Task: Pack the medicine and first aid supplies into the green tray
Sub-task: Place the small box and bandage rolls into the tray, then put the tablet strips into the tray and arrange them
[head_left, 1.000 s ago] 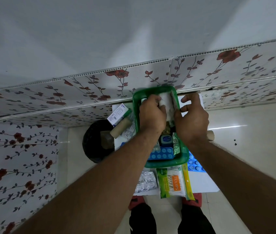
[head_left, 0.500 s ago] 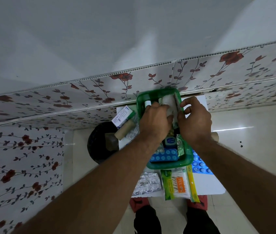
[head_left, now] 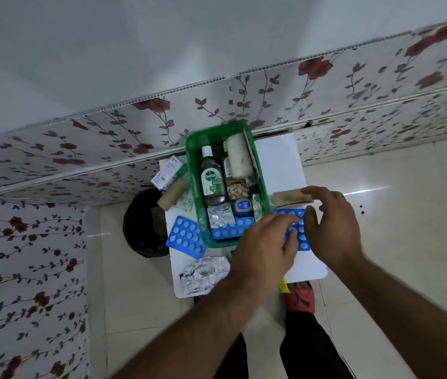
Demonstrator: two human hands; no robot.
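Note:
The green tray (head_left: 191,160) stands on a small white table (head_left: 279,162). In it lie a Dettol bottle (head_left: 211,180), a white roll (head_left: 238,157), a small blue jar (head_left: 243,207), a silver blister pack (head_left: 221,216) and a blue blister pack (head_left: 230,229). Just right of the tray, a blue blister strip (head_left: 295,214) lies on the table. My left hand (head_left: 263,250) rests its spread fingertips on that strip. My right hand (head_left: 331,222) hovers at the strip's right edge, fingers apart, thumb close to it. Neither hand grips anything.
A brown bandage roll (head_left: 290,199) lies beyond the strip. Left of the tray are a white box (head_left: 166,173), a brown roll (head_left: 171,194) and another blue blister pack (head_left: 185,237). Silver foil strips (head_left: 206,274) lie near the front. A black bin (head_left: 141,222) stands on the floor to the left.
Both hands let go of the white roll at the tray's far end and drew back toward me and right, down to the blue strip beside the tray.

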